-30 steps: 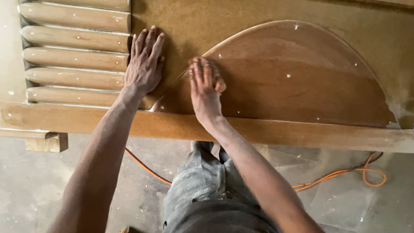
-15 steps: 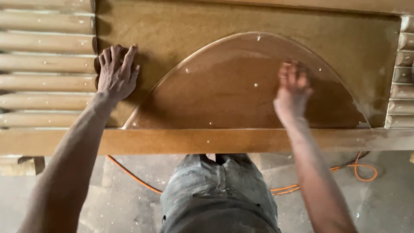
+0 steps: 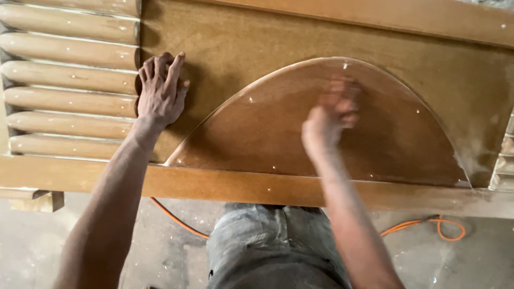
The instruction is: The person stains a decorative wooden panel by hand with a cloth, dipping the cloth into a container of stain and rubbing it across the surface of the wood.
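Fingers (image 3: 342, 101) blurred on smooth half-round wood panel (image 3: 267, 128).

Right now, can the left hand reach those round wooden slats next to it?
Probably yes. The left hand lies flat on the brown panel, right at the edge of the rounded slats, and nothing sits between them.

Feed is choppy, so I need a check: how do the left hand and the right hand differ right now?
The left hand lies flat and sharp on the board beside the slats; the right hand is blurred with motion.
The left hand rests outside the half-round panel, while the right hand is over that panel's middle.
The left hand's fingers are spread straight; the right hand's look curled.
Both are bare and reach from the near edge.
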